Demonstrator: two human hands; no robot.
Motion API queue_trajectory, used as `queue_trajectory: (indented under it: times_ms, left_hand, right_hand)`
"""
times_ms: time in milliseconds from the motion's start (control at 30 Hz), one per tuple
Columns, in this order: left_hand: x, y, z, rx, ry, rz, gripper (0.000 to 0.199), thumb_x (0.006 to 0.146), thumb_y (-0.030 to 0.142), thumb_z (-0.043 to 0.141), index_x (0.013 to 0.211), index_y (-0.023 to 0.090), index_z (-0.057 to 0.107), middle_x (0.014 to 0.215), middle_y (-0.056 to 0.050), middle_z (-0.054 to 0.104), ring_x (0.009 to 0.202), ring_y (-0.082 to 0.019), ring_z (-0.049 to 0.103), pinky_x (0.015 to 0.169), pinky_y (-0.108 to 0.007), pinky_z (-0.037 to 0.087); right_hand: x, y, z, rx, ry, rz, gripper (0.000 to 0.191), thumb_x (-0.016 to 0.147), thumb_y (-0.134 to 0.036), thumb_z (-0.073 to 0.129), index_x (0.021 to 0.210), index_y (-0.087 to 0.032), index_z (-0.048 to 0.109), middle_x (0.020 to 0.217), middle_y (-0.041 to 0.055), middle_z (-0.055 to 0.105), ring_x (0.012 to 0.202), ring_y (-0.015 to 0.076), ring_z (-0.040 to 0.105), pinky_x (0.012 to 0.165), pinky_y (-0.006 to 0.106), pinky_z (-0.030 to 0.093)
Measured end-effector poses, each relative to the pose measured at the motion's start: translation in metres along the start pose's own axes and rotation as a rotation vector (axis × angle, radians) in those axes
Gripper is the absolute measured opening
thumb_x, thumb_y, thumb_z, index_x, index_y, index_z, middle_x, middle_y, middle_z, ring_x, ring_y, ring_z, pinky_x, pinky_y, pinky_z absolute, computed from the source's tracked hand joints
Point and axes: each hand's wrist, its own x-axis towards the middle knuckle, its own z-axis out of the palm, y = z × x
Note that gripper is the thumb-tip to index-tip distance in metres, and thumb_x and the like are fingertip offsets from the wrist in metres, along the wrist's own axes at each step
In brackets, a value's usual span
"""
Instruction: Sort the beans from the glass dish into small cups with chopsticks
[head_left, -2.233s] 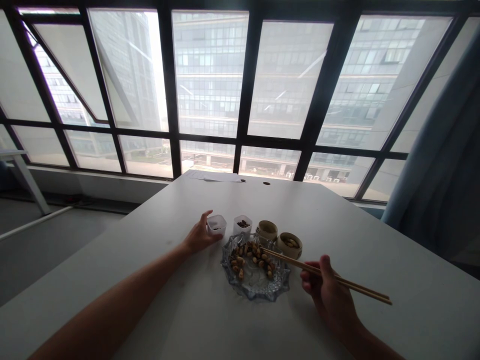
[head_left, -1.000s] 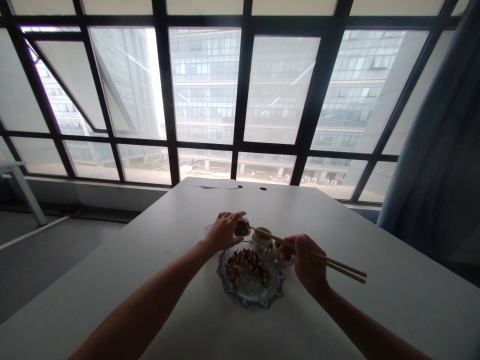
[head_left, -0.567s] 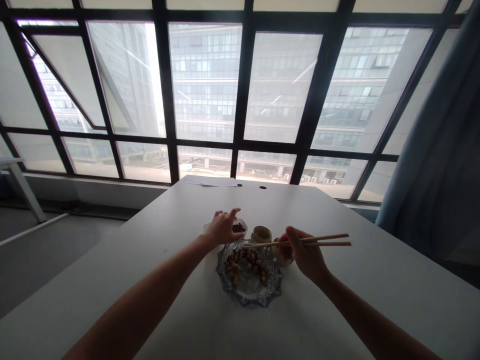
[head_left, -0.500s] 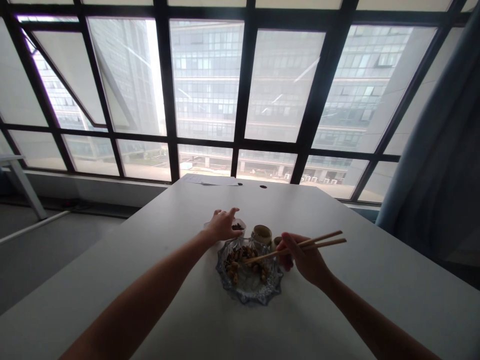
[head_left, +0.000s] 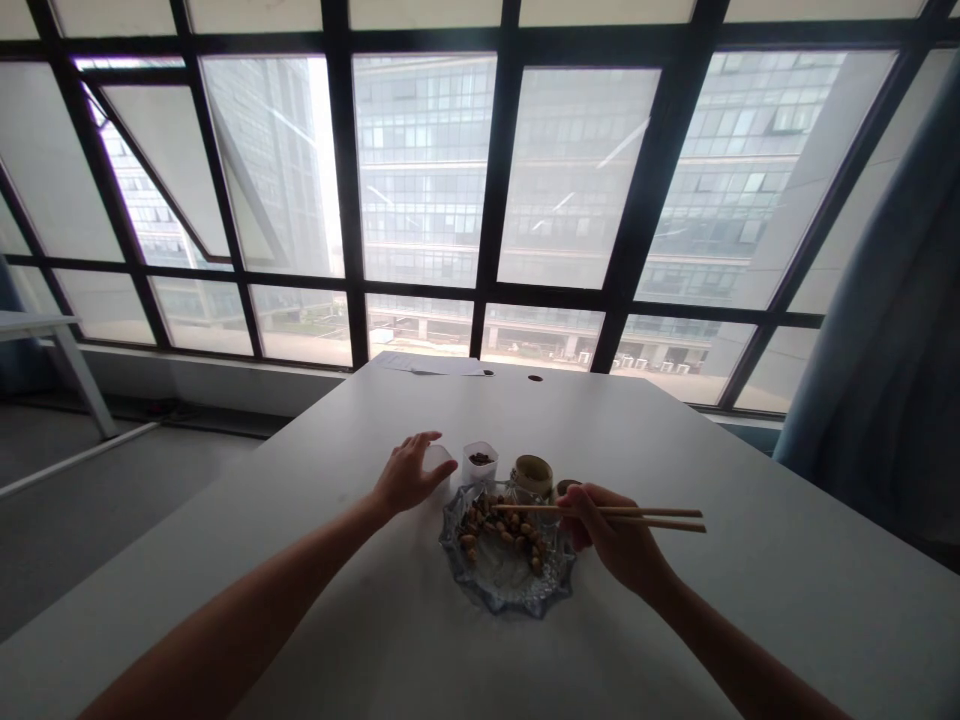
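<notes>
My right hand (head_left: 611, 525) is closed around a pair of chopsticks (head_left: 660, 516). Their tips reach in over the nuts (head_left: 510, 530), which look like mixed nuts or beans, in a scalloped glass bowl (head_left: 517, 602). Beyond the bowl's left side, my left hand (head_left: 411, 474) has thumb and fingers apart about a translucent cup (head_left: 436, 457); whether it touches the cup I cannot tell. Just right of that cup stands another translucent cup (head_left: 480, 472) with small dark pieces inside. A greenish-brown round pot (head_left: 533, 474) is behind the bowl, and a smaller one (head_left: 568, 487) is partly hidden by my right hand.
Everything stands on a white table (head_left: 360, 620). Papers (head_left: 435, 365) lie at its far end, near two dark round holes. Large black-framed windows rise behind, with a blue-grey curtain (head_left: 877, 300) at the right and another table (head_left: 67, 360) at the far left.
My left hand has moved left, from the cup of dark pieces to the other translucent cup. The chopsticks have swung flatter, their tips shifting towards the back of the bowl. The view has shifted slightly.
</notes>
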Motion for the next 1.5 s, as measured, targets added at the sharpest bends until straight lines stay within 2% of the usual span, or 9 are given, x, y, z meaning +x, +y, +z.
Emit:
queue_trajectory:
  times_ms: [100, 233, 367, 500, 633, 833, 1100, 1267, 1500]
  left_hand:
    - [-0.013, -0.016, 0.011, -0.105, 0.073, -0.045, 0.063, 0.084, 0.062, 0.056, 0.128, 0.018, 0.050, 0.128, -0.016, 0.061, 0.119, -0.031, 0.058, 0.101, -0.048, 0.045]
    - [-0.019, -0.028, 0.023, -0.162, 0.057, -0.113, 0.071, 0.080, 0.061, 0.061, 0.133, 0.018, 0.044, 0.134, -0.017, 0.057, 0.120, -0.032, 0.057, 0.100, -0.048, 0.046]
    - [-0.019, -0.029, 0.024, -0.132, -0.003, -0.139, 0.072, 0.080, 0.055, 0.062, 0.137, 0.016, 0.041, 0.133, -0.019, 0.058, 0.117, -0.032, 0.059, 0.099, -0.050, 0.046]
    - [-0.018, -0.026, 0.022, -0.092, -0.044, -0.150, 0.070, 0.082, 0.055, 0.059, 0.138, 0.018, 0.041, 0.127, -0.017, 0.062, 0.110, -0.032, 0.063, 0.096, -0.049, 0.048]
    - [-0.018, -0.023, 0.020, -0.067, -0.074, -0.156, 0.069, 0.083, 0.055, 0.058, 0.139, 0.020, 0.039, 0.126, -0.016, 0.063, 0.110, -0.031, 0.063, 0.097, -0.047, 0.048]
    - [-0.017, -0.017, 0.016, -0.054, -0.093, -0.165, 0.067, 0.084, 0.052, 0.059, 0.138, 0.017, 0.039, 0.124, -0.017, 0.064, 0.111, -0.032, 0.063, 0.095, -0.045, 0.048]
    - [-0.017, -0.015, 0.014, -0.066, -0.094, -0.157, 0.066, 0.083, 0.049, 0.060, 0.137, 0.017, 0.040, 0.125, -0.016, 0.064, 0.109, -0.031, 0.063, 0.095, -0.045, 0.048]
    - [-0.017, -0.015, 0.015, -0.069, -0.087, -0.150, 0.065, 0.083, 0.051, 0.060, 0.136, 0.019, 0.041, 0.126, -0.016, 0.063, 0.108, -0.030, 0.064, 0.095, -0.046, 0.048]
    - [-0.017, -0.017, 0.016, -0.057, -0.101, -0.156, 0.067, 0.084, 0.052, 0.059, 0.138, 0.019, 0.039, 0.126, -0.016, 0.063, 0.109, -0.030, 0.063, 0.097, -0.047, 0.047]
  right_hand:
    - [-0.013, -0.004, 0.008, 0.030, -0.085, -0.001, 0.052, 0.085, -0.065, 0.056, 0.071, -0.017, 0.067, 0.053, 0.0036, 0.063, 0.042, 0.0131, 0.054, 0.040, 0.024, 0.042]
    - [-0.029, -0.010, 0.022, -0.094, -0.284, -0.122, 0.048, 0.094, -0.053, 0.052, 0.064, -0.017, 0.064, 0.055, 0.0040, 0.064, 0.049, 0.0131, 0.058, 0.048, 0.023, 0.045]
    - [-0.030, -0.002, 0.023, -0.252, -0.196, -0.291, 0.044, 0.096, -0.045, 0.050, 0.064, -0.017, 0.064, 0.057, 0.0034, 0.064, 0.051, 0.0135, 0.059, 0.052, 0.023, 0.046]
    - [-0.024, 0.010, 0.016, -0.280, -0.009, -0.287, 0.039, 0.094, -0.045, 0.053, 0.070, -0.018, 0.068, 0.061, 0.0051, 0.070, 0.052, 0.0168, 0.064, 0.051, 0.025, 0.049]
    - [-0.021, 0.008, 0.014, -0.208, 0.117, -0.263, 0.041, 0.093, -0.051, 0.052, 0.073, -0.020, 0.071, 0.059, 0.0067, 0.071, 0.052, 0.0210, 0.068, 0.051, 0.028, 0.053]
    - [-0.029, -0.006, 0.023, -0.179, -0.009, -0.283, 0.050, 0.095, -0.055, 0.047, 0.066, -0.020, 0.069, 0.055, 0.0064, 0.069, 0.051, 0.0200, 0.066, 0.050, 0.028, 0.050]
    - [-0.031, -0.003, 0.024, -0.262, -0.155, -0.306, 0.046, 0.098, -0.045, 0.045, 0.066, -0.019, 0.064, 0.058, 0.0049, 0.066, 0.051, 0.0158, 0.061, 0.051, 0.025, 0.047]
    - [-0.032, -0.005, 0.023, -0.344, -0.197, -0.392, 0.042, 0.098, -0.039, 0.045, 0.065, -0.019, 0.061, 0.060, 0.0038, 0.061, 0.053, 0.0143, 0.057, 0.053, 0.025, 0.045]
    - [-0.034, -0.006, 0.026, -0.370, -0.203, -0.381, 0.035, 0.096, -0.040, 0.050, 0.070, -0.020, 0.063, 0.061, 0.0027, 0.063, 0.055, 0.0148, 0.058, 0.053, 0.025, 0.045]
